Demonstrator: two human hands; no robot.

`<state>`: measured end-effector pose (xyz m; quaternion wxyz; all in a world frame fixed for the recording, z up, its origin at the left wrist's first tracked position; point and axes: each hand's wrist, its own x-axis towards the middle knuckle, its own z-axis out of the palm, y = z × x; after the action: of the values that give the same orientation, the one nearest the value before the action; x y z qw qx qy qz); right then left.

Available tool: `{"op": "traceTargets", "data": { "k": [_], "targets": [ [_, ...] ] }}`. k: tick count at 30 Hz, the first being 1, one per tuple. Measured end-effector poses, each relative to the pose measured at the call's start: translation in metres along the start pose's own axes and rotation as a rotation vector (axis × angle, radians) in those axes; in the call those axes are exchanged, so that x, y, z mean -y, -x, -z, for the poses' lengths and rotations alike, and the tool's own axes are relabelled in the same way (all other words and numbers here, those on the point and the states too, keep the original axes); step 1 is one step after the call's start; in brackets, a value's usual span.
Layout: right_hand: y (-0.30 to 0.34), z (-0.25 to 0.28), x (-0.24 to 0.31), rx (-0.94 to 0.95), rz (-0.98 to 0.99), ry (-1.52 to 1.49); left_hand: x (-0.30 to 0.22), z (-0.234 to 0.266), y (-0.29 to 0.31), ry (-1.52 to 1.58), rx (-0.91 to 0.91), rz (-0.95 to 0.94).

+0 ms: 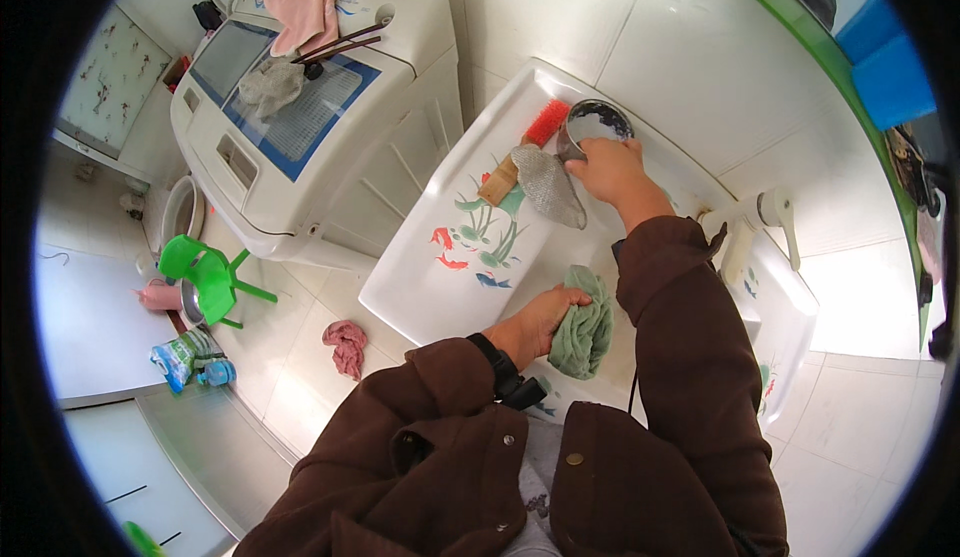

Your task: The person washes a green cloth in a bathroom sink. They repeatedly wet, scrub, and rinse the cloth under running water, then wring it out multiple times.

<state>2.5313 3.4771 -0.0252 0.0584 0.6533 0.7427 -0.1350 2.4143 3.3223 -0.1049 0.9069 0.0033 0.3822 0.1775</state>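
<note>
Head view, A: What do we hold?
B: Green cloth (583,332), gripped in our left hand (547,320) at the white sink's (405,257) near side. Our right hand (612,169) curls over the metal cup's (597,120) rim; whether gripping, we cannot tell.
A: Risk?
B: Poor purchase could tip it onto the mesh pad (552,191).

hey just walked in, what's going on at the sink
A person leans over a white sink with both hands busy. Their left hand grips a bunched green cloth, while their right hand holds a metal bowl at the sink's far side. A red-bristled brush and a grey mesh cloth lie near the bowl.
</note>
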Motion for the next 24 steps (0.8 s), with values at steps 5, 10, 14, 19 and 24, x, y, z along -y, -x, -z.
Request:
{"op": "traceTargets", "data": {
  "k": [5,10,14,19,24],
  "targets": [
    [-0.014,-0.009,-0.002,0.021,-0.028,0.017,-0.009,0.005,0.000,-0.003,0.025,-0.007],
    [-0.015,-0.007,0.003,-0.167,0.001,-0.024,-0.013,0.001,0.003,-0.006,-0.009,-0.030],
    [0.011,0.008,0.000,-0.544,-0.011,-0.506,-0.016,-0.004,0.005,0.115,0.008,0.052],
    [0.123,-0.002,-0.019,-0.288,-0.077,-0.847,-0.021,-0.011,0.005,0.238,0.243,0.041],
    [0.218,-0.055,-0.010,-0.231,0.135,-0.680,-0.014,-0.031,-0.012,0.237,0.400,-0.005]
  ]
}}
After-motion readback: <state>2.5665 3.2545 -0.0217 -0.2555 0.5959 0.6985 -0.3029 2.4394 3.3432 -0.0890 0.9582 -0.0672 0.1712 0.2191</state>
